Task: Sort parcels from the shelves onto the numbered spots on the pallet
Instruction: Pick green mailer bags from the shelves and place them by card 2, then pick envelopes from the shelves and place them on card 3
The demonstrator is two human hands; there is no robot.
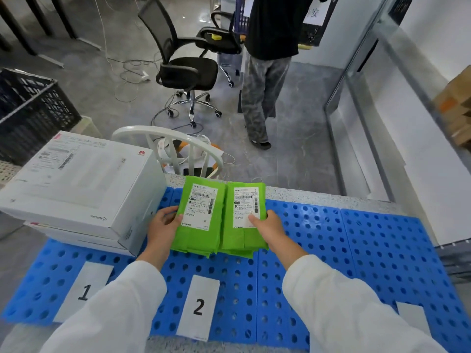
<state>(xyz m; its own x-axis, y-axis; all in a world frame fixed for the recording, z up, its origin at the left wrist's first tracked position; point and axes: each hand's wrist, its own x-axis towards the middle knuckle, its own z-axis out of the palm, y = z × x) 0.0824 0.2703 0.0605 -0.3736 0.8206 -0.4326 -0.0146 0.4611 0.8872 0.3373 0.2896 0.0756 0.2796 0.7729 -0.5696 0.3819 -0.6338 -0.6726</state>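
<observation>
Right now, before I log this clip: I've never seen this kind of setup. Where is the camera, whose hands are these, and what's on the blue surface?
There is no machine here. One camera sits on a person's head and looks down at their own two hands in white sleeves. The left hand grips the left green parcel and the right hand grips the right green parcel, side by side over the blue pallet, beyond the sheet marked 2. The sheet marked 1 lies to the left, with stacked white boxes behind it. A third sheet on the right is partly hidden by a sleeve and shows no number.
</observation>
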